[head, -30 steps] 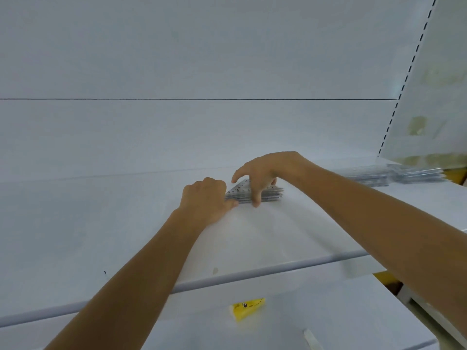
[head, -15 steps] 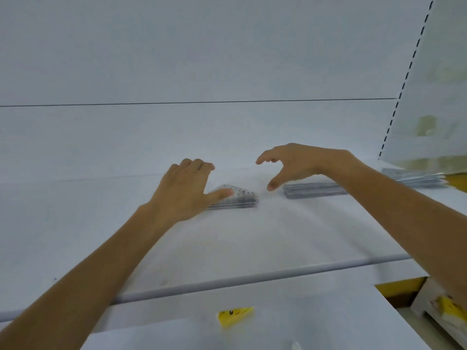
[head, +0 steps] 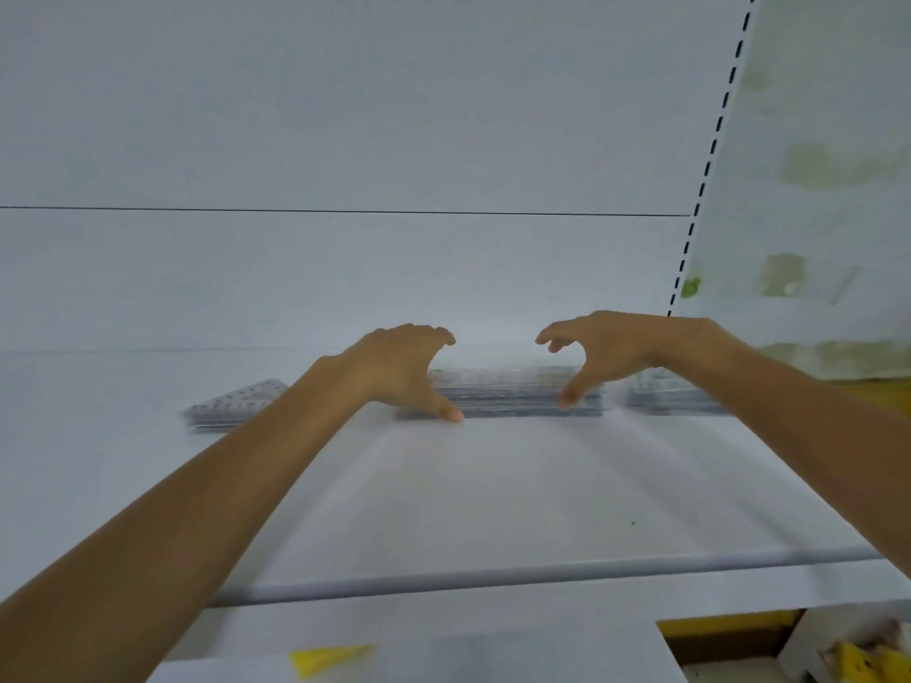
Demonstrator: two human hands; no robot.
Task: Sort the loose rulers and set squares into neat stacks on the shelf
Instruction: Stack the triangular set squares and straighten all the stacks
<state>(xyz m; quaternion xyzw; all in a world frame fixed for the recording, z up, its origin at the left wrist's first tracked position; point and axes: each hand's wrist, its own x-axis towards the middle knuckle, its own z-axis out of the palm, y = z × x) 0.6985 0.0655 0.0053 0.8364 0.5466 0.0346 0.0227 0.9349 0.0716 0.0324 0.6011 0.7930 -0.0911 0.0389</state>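
Between the left hand (head: 402, 372) and the right hand (head: 604, 354) the ruler stack (head: 512, 394) is framed. Each hand is spread wide, thumb held well apart from the curved fingers, so nothing is clamped. Both thumbs are set low at the stack's front edge, with the fingers arched over its back. Actual contact can't be made out, it's kinda blurry. Just left of the left forearm a set square stack (head: 236, 404) is laid flat, and by the right wrist another stack (head: 665, 399) is seen. All are carried by the white shelf (head: 493, 485). Lower down, nearer than the hands, a yellow tag (head: 330, 658) is spotted.
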